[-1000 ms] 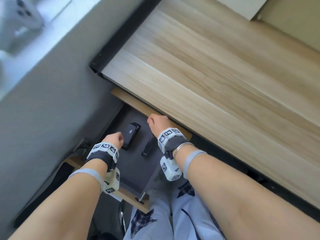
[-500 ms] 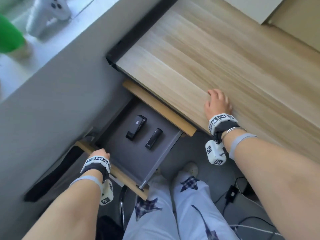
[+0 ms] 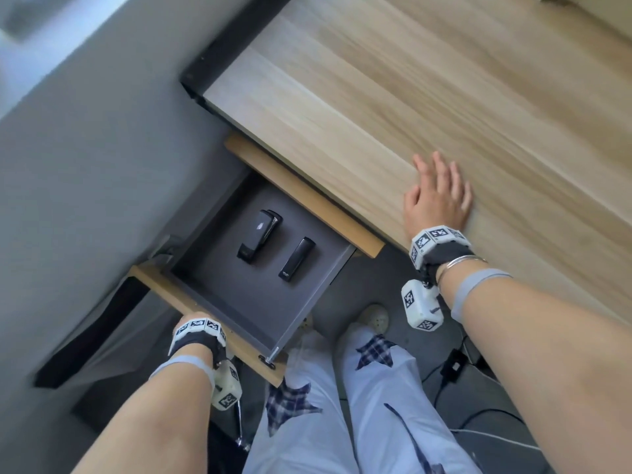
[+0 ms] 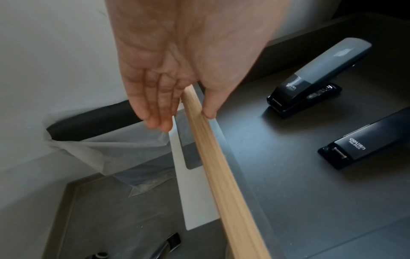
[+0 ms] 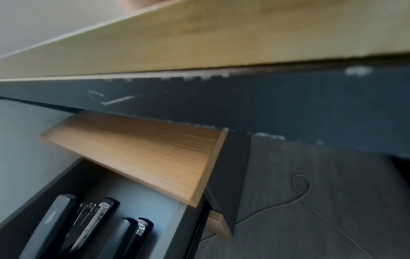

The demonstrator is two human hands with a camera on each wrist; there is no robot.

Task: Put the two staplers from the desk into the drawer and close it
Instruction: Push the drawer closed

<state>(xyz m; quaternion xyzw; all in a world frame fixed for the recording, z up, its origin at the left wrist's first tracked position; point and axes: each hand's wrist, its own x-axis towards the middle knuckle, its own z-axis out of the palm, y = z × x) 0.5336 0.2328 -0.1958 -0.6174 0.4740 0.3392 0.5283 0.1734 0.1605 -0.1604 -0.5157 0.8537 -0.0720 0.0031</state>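
In open drawer (image 3: 309, 295) under counter (image 3: 393, 97): larger stapler (image 3: 258, 236) and slim stapler (image 3: 297, 261), side by side, apart, flat on dark floor of drawer. On wooden drawer front (image 4: 213, 149): left hand (image 4: 177, 70), thumb on inner face, fingers (image 4: 155, 112) nearly straight down outer face, front edge pinched between. On counter edge: right hand (image 3: 437, 196), flat, fingers spread. Below: pale trousers (image 3: 342, 405), cables (image 3: 455, 364) on floor.
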